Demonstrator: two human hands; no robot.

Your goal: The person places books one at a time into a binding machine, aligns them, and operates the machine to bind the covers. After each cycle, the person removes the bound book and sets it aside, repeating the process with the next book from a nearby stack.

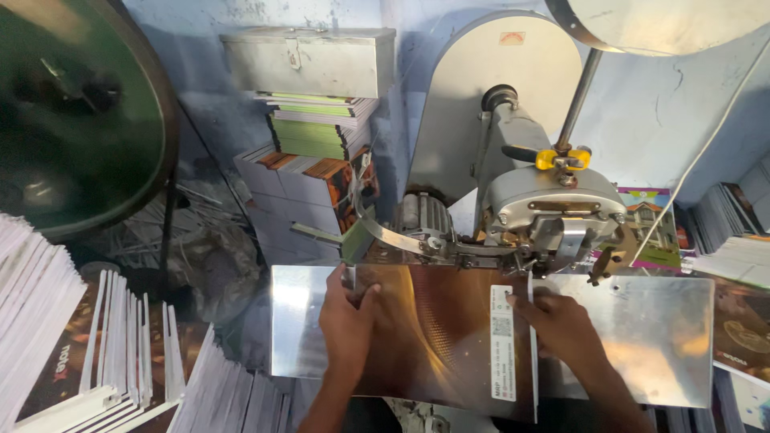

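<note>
A thin booklet with a glossy brown cover (437,329) lies flat on the shiny metal table (658,321) of a stitching machine. My left hand (346,321) presses on the booklet's left edge, fingers spread. On the right side my right hand (561,325) rests by the spine, next to a white label strip (502,341). The spine edge sits just under the grey machine head (553,212).
Stacks of booklets stand at the left (48,321), at the back under a grey metal box (309,60), and at the right edge (734,240). A large dark wheel (80,112) fills the upper left. A curved metal arm (393,232) runs toward the machine head.
</note>
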